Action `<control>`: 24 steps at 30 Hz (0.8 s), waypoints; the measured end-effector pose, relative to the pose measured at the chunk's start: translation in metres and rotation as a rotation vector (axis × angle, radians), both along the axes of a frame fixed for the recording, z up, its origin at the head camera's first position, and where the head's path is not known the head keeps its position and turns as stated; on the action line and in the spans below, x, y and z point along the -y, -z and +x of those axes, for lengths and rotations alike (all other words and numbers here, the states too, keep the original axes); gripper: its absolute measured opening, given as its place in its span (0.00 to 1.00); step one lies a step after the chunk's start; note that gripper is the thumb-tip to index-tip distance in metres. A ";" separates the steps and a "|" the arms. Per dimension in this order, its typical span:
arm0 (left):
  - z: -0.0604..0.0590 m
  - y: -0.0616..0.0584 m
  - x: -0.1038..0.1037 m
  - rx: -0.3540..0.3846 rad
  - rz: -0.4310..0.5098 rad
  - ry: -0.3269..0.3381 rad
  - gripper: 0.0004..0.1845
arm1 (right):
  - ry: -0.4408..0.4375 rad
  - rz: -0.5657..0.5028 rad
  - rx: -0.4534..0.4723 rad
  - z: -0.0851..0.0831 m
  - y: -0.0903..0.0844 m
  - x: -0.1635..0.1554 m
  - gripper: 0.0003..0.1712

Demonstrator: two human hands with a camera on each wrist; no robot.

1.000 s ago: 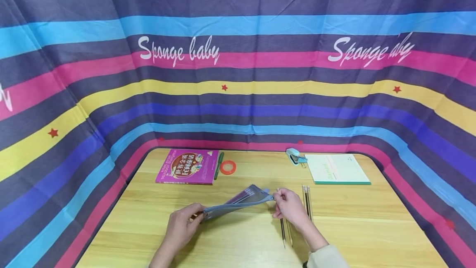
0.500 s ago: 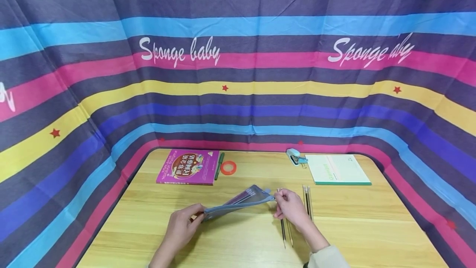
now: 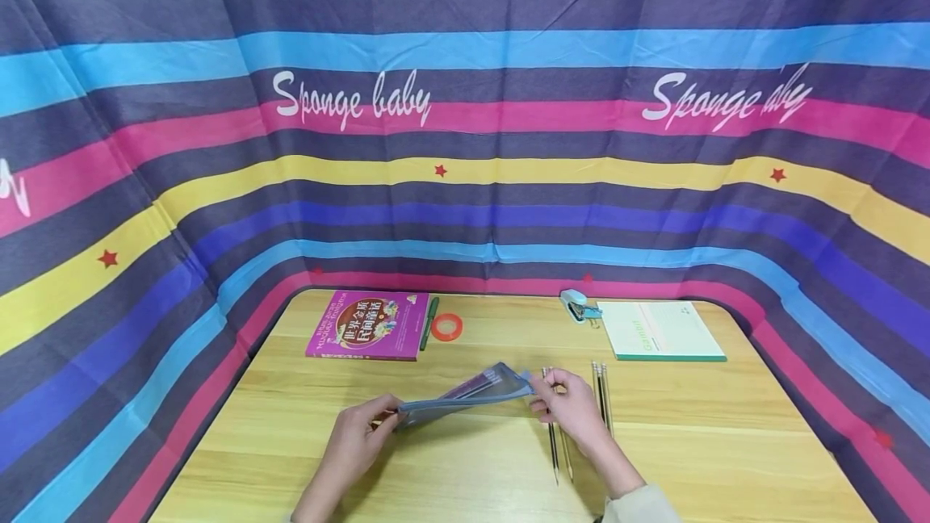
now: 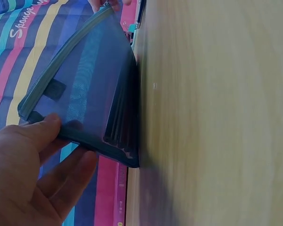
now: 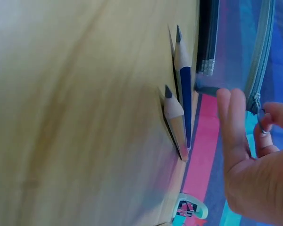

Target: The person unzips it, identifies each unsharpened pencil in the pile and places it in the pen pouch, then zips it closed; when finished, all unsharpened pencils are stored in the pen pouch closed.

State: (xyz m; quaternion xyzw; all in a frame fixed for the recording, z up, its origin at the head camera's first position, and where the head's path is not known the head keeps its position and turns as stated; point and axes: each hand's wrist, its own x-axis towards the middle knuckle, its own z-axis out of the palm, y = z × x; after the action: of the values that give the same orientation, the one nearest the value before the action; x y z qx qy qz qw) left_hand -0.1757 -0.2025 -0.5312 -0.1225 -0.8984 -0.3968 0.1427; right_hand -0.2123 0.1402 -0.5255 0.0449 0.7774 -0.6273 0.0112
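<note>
A see-through grey-blue zippered pencil pouch (image 3: 465, 408) is stretched between both hands, low over the table. Several pencils (image 4: 120, 113) lie inside it along its lower edge. My left hand (image 3: 358, 434) pinches the pouch's left corner between thumb and fingers. At the other end, my right hand (image 3: 574, 408) pinches the ring of the zipper pull (image 5: 261, 121) between thumb and index finger, its other fingers extended beside the pouch's end. Two loose pencils (image 3: 555, 452) lie just under the right hand, points toward me, sharp tips showing in the right wrist view.
More pencils (image 3: 599, 386) lie right of the right hand. A purple book (image 3: 366, 325), a green marker (image 3: 429, 323) and a red tape roll (image 3: 446, 327) sit back left. A light-blue stapler (image 3: 576, 305) and a pale notebook (image 3: 663, 331) are back right, before a striped cloth (image 3: 465, 216).
My right hand has shifted slightly left with its end of the pouch, and its fingers have spread a little. The left hand stays in place on its corner.
</note>
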 end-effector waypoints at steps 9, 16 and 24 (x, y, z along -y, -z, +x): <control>0.001 0.000 -0.002 -0.061 -0.007 -0.029 0.14 | -0.018 -0.097 -0.053 0.000 -0.003 0.003 0.17; 0.000 -0.002 -0.002 -0.024 -0.021 -0.046 0.14 | -0.005 -0.098 -0.046 -0.001 -0.004 0.005 0.17; -0.002 -0.003 -0.001 0.111 0.053 -0.052 0.11 | -0.014 -0.081 -0.051 0.002 -0.007 0.006 0.15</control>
State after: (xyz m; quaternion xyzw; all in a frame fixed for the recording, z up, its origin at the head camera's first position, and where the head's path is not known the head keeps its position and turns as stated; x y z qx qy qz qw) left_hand -0.1774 -0.2012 -0.5282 -0.0732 -0.8970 -0.4228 0.1060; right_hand -0.2098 0.1345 -0.5187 0.0232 0.7516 -0.6592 -0.0025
